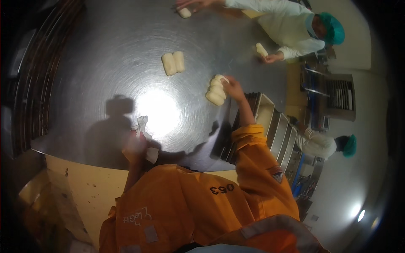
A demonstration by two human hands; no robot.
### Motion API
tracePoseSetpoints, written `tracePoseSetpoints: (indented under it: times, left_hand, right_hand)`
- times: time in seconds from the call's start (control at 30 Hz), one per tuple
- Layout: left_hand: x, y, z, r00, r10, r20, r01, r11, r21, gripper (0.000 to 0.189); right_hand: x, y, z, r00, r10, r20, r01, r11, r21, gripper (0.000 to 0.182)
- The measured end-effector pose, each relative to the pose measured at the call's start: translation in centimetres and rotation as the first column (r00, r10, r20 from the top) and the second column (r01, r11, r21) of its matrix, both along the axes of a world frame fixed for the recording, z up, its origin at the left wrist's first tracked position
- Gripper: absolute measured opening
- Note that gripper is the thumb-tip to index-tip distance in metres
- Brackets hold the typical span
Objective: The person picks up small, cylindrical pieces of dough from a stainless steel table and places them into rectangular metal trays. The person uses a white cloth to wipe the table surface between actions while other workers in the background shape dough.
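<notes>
My right hand is at a cluster of several pale dough rolls lying side by side on the metal worktable. Its fingers are on the farthest roll of that cluster, around its right end. Near the table's front edge, my left hand, blurred, is closed around a crumpled white cloth or paper. A loose end of it hangs down on the right. Two more dough rolls lie touching each other farther up the table, apart from both hands.
Across the table, a co-worker in white has one hand on a dough piece and holds another. Stacked metal trays or pans stand right of my forearm. Dark racked trays line the left. Another person stands farther right.
</notes>
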State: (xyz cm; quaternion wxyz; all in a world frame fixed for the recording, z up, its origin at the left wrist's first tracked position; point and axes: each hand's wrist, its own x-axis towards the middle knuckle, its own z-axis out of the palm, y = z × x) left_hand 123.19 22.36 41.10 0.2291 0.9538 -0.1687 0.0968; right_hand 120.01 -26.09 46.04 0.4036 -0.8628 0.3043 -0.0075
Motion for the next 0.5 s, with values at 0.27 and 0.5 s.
tracePoseSetpoints:
  times: [0.27, 0.5]
  left_hand:
    - [-0.3, -0.4, 1.5, 0.985, 0.019, -0.169, -0.013, 0.999, 0.038, 0.031]
    - [0.1, 0.3, 2.0, 0.995, -0.095, -0.038, 0.095, 0.995, -0.015, 0.024]
  right_hand:
    - [-0.7, 8.2, 1.3, 0.966, 0.234, -0.11, -0.227, 0.564, -0.794, 0.082]
    - [2.9, 2.7, 2.3, 0.99, 0.062, -0.125, -0.111, 0.89, -0.442, 0.062]
